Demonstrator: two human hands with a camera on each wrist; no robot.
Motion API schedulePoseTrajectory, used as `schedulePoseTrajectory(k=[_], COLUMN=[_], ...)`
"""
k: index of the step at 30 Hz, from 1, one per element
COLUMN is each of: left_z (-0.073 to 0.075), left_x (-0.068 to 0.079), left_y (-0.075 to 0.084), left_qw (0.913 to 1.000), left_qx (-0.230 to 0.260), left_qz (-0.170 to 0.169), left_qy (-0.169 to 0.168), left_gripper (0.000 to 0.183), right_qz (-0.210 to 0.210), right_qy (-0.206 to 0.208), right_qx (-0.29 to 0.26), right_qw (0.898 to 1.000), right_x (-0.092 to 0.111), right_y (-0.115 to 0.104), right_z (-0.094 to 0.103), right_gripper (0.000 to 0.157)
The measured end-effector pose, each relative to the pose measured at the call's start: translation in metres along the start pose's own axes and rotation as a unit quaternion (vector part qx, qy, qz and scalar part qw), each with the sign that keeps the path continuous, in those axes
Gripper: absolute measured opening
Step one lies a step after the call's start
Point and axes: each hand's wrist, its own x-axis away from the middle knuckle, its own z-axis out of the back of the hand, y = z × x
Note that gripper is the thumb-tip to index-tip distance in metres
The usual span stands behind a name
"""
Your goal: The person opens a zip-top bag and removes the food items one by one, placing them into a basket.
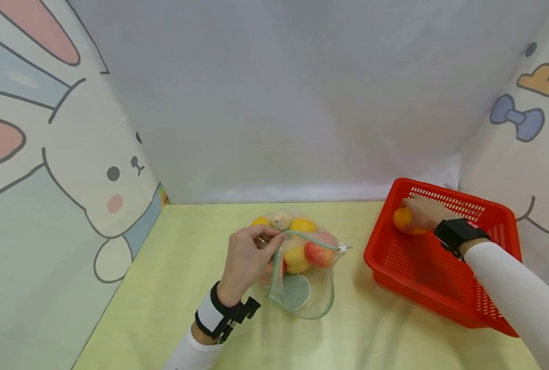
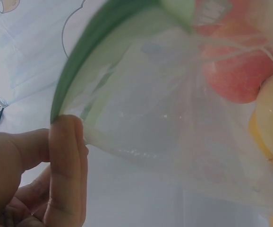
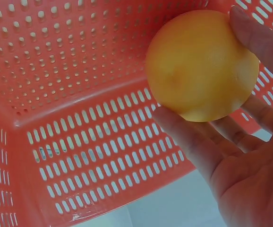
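My left hand (image 1: 251, 257) pinches the green-edged rim of a see-through mesh bag (image 1: 318, 295) between thumb and fingers, in the head and left wrist views. Inside the bag lie several fruits, among them a red apple (image 1: 319, 254) and a yellow fruit (image 1: 297, 259). Over at the right, my right hand (image 1: 424, 213) reaches into a red plastic basket (image 1: 445, 308). Its thumb and fingers curl round an orange (image 3: 198, 66), seen close in the right wrist view. The palm side of the left hand is partly hidden in the head view.
A pale yellow table (image 1: 186, 246) bears both bag and basket. The basket has slotted walls and stands near the back right. A white cord lock (image 1: 343, 248) sits at the bag's right rim. Grey-white sheeting (image 1: 302, 103) rises behind, with cartoon-printed panels on either side.
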Motion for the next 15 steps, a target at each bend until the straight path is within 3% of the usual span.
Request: schedulePoseTrajectory(k=[7,15], left_z=[0.000,0.000], left_x=[0.001,0.001], left_y=[0.001,0.001], left_qw=[1.0000,1.0000], left_qx=[0.001,0.005], left_qz=[0.005,0.004], left_qy=[-0.001,-0.002], left_gripper=[0.004,0.004], right_qz=[0.037,0.096], right_qy=[0.025,0.079], right_qx=[0.032,0.052], right_qw=[0.998,0.991], right_x=[0.014,0.043], right_y=[-0.016,-0.075], right_z=[0.014,0.058], right_gripper=[0.064,0.064])
